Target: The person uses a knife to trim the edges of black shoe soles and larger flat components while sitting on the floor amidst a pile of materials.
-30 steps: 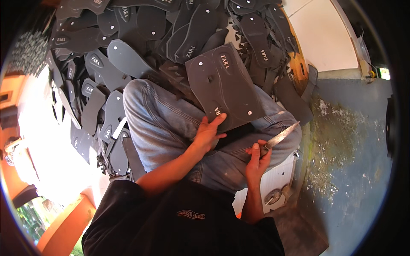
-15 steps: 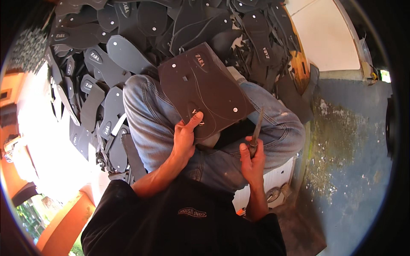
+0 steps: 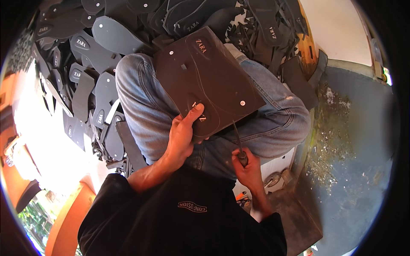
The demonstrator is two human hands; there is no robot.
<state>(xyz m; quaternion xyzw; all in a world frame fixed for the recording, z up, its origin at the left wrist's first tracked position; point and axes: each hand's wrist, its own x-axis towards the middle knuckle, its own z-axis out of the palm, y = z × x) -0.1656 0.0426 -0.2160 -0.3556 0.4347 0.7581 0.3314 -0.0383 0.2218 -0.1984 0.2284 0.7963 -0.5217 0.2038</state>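
Observation:
A dark foam sheet point(image 3: 218, 81) rests across my crossed legs, marked with curved sole outlines, printed emblems and two white dots. My left hand point(image 3: 181, 132) grips its near left corner, thumb on top and fingers mostly hidden underneath. Closed around a dark handle, my right hand point(image 3: 248, 167) holds a knife point(image 3: 238, 138) with a narrow blade pointing away from me. The blade tip is by the sheet's near edge; whether it touches cannot be told.
Cut dark soles point(image 3: 117, 36) lie heaped beyond my knees and to the left. Foam scraps point(image 3: 232, 38) pile up at the far side, beside a wooden edge point(image 3: 308, 51). A dark flat-topped block point(image 3: 294, 219) sits near my right elbow.
The knife has moved left and its tip has come to the sheet's near edge. My right hand has shifted slightly left and nearer me. My left hand keeps its hold.

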